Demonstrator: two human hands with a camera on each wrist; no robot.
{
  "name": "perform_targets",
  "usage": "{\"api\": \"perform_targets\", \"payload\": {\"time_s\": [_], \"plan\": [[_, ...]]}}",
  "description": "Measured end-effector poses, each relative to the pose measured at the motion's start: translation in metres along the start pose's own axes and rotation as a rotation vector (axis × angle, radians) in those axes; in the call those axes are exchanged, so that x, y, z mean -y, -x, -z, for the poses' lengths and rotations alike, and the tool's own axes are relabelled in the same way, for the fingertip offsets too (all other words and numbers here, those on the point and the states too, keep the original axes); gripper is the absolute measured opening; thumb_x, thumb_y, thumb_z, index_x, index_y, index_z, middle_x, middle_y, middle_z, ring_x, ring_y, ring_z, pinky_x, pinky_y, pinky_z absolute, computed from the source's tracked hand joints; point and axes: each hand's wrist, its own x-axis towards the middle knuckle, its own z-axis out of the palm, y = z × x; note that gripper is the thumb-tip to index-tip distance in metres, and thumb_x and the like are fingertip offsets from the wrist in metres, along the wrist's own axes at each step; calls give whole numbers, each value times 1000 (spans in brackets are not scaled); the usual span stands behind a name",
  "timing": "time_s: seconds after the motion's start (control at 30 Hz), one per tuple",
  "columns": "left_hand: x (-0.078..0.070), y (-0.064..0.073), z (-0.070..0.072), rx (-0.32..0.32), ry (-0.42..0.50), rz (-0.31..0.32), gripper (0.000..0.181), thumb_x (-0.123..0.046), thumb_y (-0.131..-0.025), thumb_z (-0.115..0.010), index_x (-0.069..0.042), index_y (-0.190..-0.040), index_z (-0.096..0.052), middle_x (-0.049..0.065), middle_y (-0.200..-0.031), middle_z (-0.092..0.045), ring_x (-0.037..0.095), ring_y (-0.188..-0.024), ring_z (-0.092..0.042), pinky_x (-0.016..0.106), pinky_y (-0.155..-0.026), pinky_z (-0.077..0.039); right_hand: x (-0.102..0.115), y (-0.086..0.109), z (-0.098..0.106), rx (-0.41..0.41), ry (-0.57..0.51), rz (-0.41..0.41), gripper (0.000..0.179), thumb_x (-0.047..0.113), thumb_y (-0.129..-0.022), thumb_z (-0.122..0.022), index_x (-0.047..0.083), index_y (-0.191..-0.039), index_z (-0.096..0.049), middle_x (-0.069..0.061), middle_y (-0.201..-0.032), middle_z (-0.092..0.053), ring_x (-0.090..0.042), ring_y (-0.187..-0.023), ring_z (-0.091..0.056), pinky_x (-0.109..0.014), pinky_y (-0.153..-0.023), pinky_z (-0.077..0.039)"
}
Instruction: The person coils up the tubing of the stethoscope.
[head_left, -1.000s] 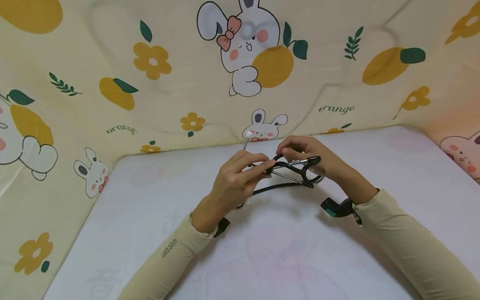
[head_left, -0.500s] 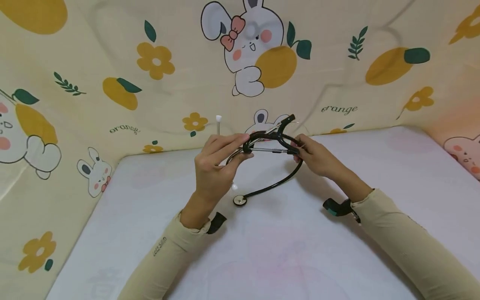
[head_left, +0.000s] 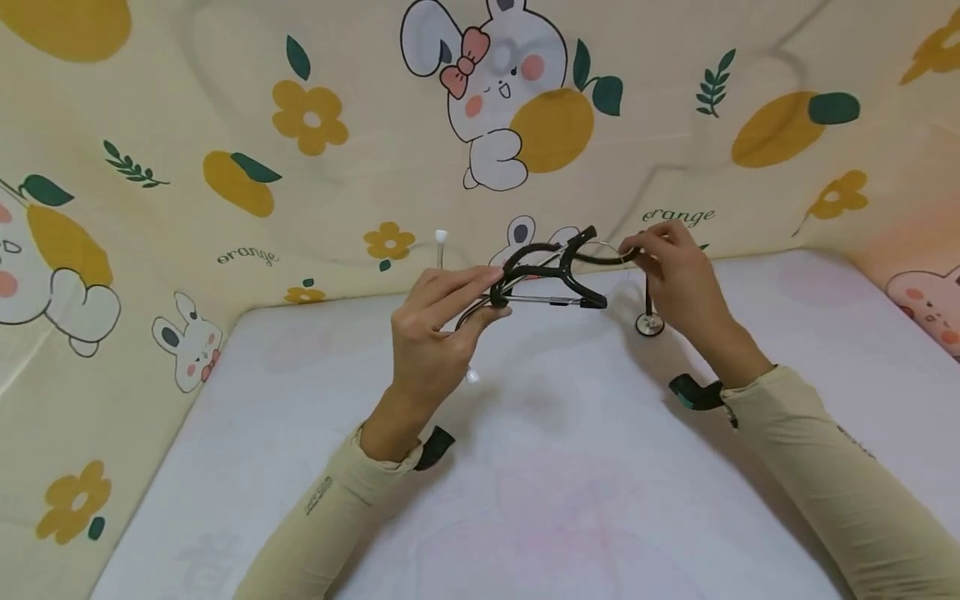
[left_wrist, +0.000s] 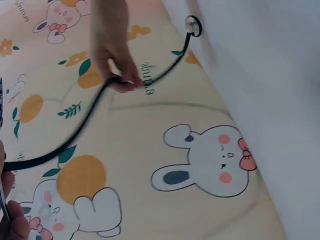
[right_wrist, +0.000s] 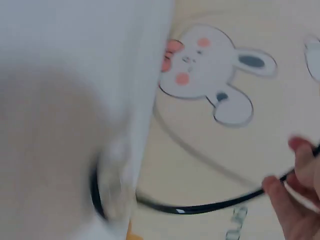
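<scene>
A black stethoscope hangs between the two hands above the table. My left hand (head_left: 438,325) pinches its gathered metal ear tubes and looped tubing (head_left: 558,271) between thumb and fingers. One white ear tip (head_left: 442,236) sticks up behind that hand. Off to the right, my right hand (head_left: 678,283) pinches the tubing between fingertips and thumb. The round chest piece (head_left: 649,324) dangles below it on a short length. In the left wrist view, the tube curves from left-hand fingers (left_wrist: 17,222) to the other hand. The right wrist view shows the chest piece (right_wrist: 112,190) blurred.
A white-covered table (head_left: 525,467) lies under both arms. Behind it rises a cream cloth (head_left: 337,208) printed with rabbits and oranges. Black mounts sit at both wrists, such as the right wrist mount (head_left: 696,392).
My left hand went left and up with the ear tubes, then stayed nearly still. My right hand moved right and up along the tubing, and the chest piece swung from left to right.
</scene>
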Motion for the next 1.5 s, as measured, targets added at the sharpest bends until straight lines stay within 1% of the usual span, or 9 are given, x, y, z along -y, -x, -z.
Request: {"api": "perform_targets", "payload": {"time_s": [0.17, 0.37, 0.57, 0.8, 0.9, 1.07, 1.2, 1.33, 1.5], "plan": [[2, -2, 7, -49, -28, 6, 34, -5, -76, -84, -1, -109, -76, 14, -109, -76, 24, -86, -59, 26, -71, -41, 19, 11, -28, 394, -4, 314, 21, 0, -94, -63, 14, -106, -74, -6, -106, -59, -24, -92, -65, -42, -80, -54], [8, -2, 7, -13, -61, 59, 35, -6, -77, -84, -2, -111, -76, 13, -111, -76, 24, -85, -59, 25, -71, -42, 39, 30, -41, 769, 7, 347, 13, 24, -94, -69, 20, -106, -75, 1, -106, -54, -12, -92, -55, -35, -87, -48], [7, 0, 2, 42, -107, 91, 33, -6, -79, -82, -4, -111, -76, 10, -108, -77, 22, -83, -58, 26, -68, -42, 50, 34, -38, 757, -29, 314, 33, 46, -87, -72, 24, -111, -73, -6, -132, -55, -28, -124, -48, -54, -102, -34], [-3, 5, -6, 84, -108, 102, 34, -7, -81, -81, -7, -114, -76, 8, -111, -76, 20, -85, -59, 27, -68, -43, 68, 35, -44, 781, -517, 108, 73, 32, -93, -70, 22, -149, -24, -8, -143, -56, -24, -138, -48, -53, -115, -33], [-6, 6, -9, 82, -97, 116, 35, -9, -80, -82, -7, -114, -76, 7, -111, -76, 20, -87, -61, 27, -69, -44, 74, 38, -47, 719, -582, 11, 80, 30, -94, -69, 23, -151, -13, -13, -152, -45, -33, -142, -42, -56, -116, -32], [-6, 7, -11, 76, -103, 115, 32, -7, -80, -82, -6, -112, -76, 5, -110, -77, 20, -88, -63, 28, -72, -46, 84, 42, -47, 745, -670, -50, 64, 35, -97, -65, 21, -145, -25, -13, -148, -50, -34, -142, -43, -59, -114, -31], [2, 5, -7, 34, -201, 130, 31, -8, -79, -83, -4, -109, -77, 8, -101, -78, 22, -81, -61, 31, -65, -45, 92, 42, -46, 782, -841, -63, 30, 21, -104, -52, 8, -128, -38, -15, -106, -62, -28, -103, -65, -42, -92, -48], [14, 5, -1, 2, -329, 155, 33, -10, -76, -85, -3, -107, -78, 9, -93, -79, 24, -78, -58, 33, -62, -46, 98, 44, -42, 674, -658, -80, 14, 21, -107, -45, 10, -115, -48, -4, -85, -50, -16, -74, -51, -26, -65, -41], [21, 4, 3, 5, -382, 185, 34, -14, -76, -86, -6, -109, -78, 8, -89, -79, 25, -75, -58, 34, -60, -46, 114, 50, -36, 534, -286, 68, 12, 25, -106, -47, 17, -107, -56, 3, -87, -55, -13, -81, -52, -29, -73, -44]]}}
